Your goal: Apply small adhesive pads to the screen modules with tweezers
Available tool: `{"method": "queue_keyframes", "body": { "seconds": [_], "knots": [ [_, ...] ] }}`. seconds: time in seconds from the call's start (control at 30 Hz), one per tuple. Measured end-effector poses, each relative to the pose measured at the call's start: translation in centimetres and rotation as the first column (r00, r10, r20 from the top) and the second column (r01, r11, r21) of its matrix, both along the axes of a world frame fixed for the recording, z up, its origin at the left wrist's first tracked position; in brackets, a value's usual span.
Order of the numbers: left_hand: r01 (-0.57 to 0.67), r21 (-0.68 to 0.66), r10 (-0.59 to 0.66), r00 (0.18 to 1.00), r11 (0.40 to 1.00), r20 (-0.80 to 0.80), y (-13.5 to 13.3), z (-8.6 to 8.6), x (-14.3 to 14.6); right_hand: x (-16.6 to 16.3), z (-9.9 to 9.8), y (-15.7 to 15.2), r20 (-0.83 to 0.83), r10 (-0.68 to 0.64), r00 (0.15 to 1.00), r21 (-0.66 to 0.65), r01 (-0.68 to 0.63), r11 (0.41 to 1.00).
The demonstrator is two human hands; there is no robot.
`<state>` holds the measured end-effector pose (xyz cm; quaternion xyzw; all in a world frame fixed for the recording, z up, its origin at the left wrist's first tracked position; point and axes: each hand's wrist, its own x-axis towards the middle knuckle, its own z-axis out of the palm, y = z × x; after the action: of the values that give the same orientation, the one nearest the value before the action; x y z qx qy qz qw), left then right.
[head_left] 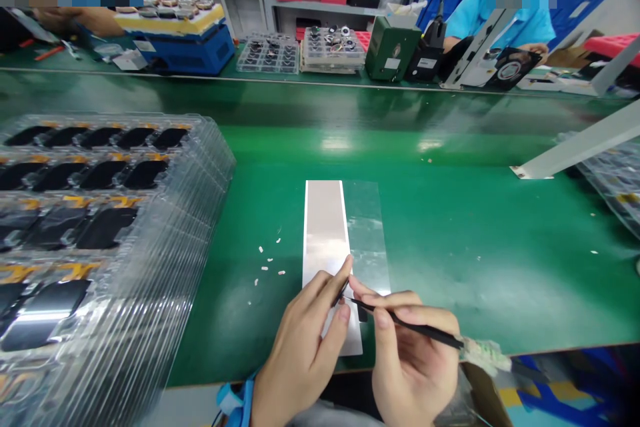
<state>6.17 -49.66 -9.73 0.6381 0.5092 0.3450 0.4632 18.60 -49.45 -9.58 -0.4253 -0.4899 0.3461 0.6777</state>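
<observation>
My right hand (pixel 417 363) is closed round slim black tweezers (pixel 433 332), with tape wrapped near their back end. Their tip points left, at a small dark piece (pixel 340 295) pinched between the thumb and fingers of my left hand (pixel 303 343). My fingers hide most of that piece, so its kind cannot be made out. Both hands are over the near end of a long silvery strip with white edges (pixel 325 213). A clear film (pixel 367 227) lies along the strip's right side. A blue band (pixel 235 400) circles my left wrist.
Left stands a tall stack of clear trays (pixel 195 213) holding black screens (pixel 107 227). Tiny pale scraps (pixel 265 268) lie on the green table (pixel 475 213). A white metal post (pixel 585 137) slants at the right. Two people in blue work beyond the far ledge.
</observation>
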Motion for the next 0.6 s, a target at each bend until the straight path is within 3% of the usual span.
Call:
{"method": "queue_keyframes", "body": {
  "seconds": [0.6],
  "knots": [
    [-0.021,-0.018,0.021,1.0,1.0,0.002,-0.01,-0.29,0.03,0.22,-0.11,0.03,0.043,-0.005,0.999,0.02,0.005,1.0]
  ]
}}
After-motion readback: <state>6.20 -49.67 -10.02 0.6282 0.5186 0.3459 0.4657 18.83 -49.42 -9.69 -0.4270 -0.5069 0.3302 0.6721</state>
